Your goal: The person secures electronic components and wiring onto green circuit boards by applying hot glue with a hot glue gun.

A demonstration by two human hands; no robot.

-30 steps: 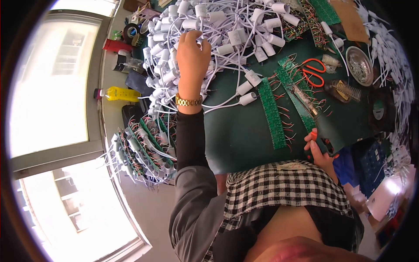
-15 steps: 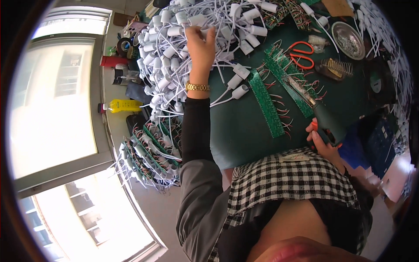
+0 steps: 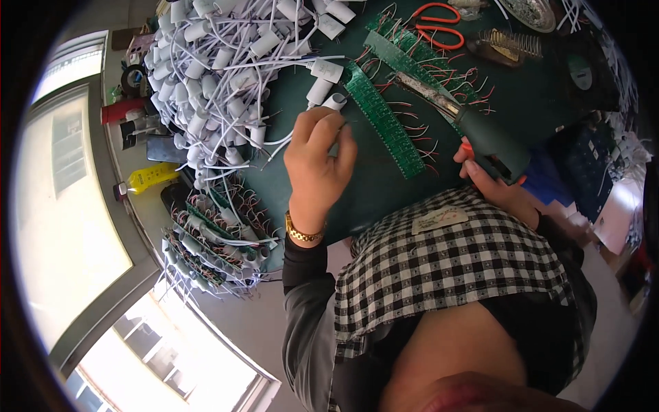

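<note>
The nearest white lamp socket (image 3: 334,101) lies at 12 o'clock, its lower end hidden behind the left hand (image 3: 320,154). That hand's fingers curl inward; whether they pinch anything cannot be told. A green circuit-board strip (image 3: 384,117) lies at 1 o'clock. Just short of 3 o'clock, the right hand (image 3: 487,182) grips a dark green soldering gun (image 3: 491,143), which hides some fingers. The socket heap (image 3: 213,89) at 11 o'clock is cut off above.
</note>
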